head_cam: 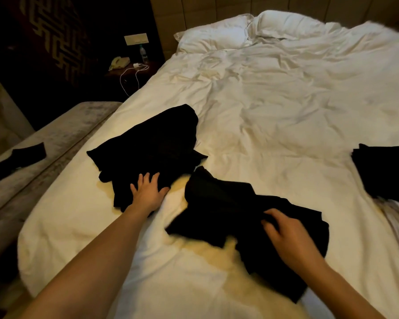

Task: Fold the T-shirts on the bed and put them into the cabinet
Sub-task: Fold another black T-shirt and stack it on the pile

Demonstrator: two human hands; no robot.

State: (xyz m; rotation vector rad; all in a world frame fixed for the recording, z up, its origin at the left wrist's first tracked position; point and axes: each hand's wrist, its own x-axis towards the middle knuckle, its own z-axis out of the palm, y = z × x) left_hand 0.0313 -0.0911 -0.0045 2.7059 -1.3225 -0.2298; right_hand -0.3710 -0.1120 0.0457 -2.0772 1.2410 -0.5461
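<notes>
— Where's the left hand point(148, 192)?

— Flat, fingers spread straight, pressing down on the near edge of a crumpled black T-shirt point(148, 148). That shirt lies toward the left edge of the bed point(286, 100), on the white duvet.

— And the right hand point(288, 233)?

— Fingers curled into the cloth of a second black T-shirt point(228, 210), gripping a fold of it. The hand is blurred, so I can't tell exactly how the fingertips sit.

— Where's that second shirt?

— Bunched up near the foot edge of the bed, just right of the first one. The two shirts lie close, with a strip of white duvet between them where the left thumb points.

— Any more clothing?

— A stack of dark folded garments point(385, 171) at the right edge of the bed, well apart from both hands. I can't tell from here how many pieces are in it.

— And beyond the bed?

— Two white pillows point(217, 35) against the padded headboard at the far edge. Off the left edge, a grey upholstered bench point(62, 134) stands beside the bed, with a dark strip of cloth point(16, 162) lying on it. Farther back in the far left corner there's a dim nightstand with a telephone point(119, 62), a plastic water bottle point(143, 52) and a white charger cable point(131, 77) trailing down over its edge.
</notes>
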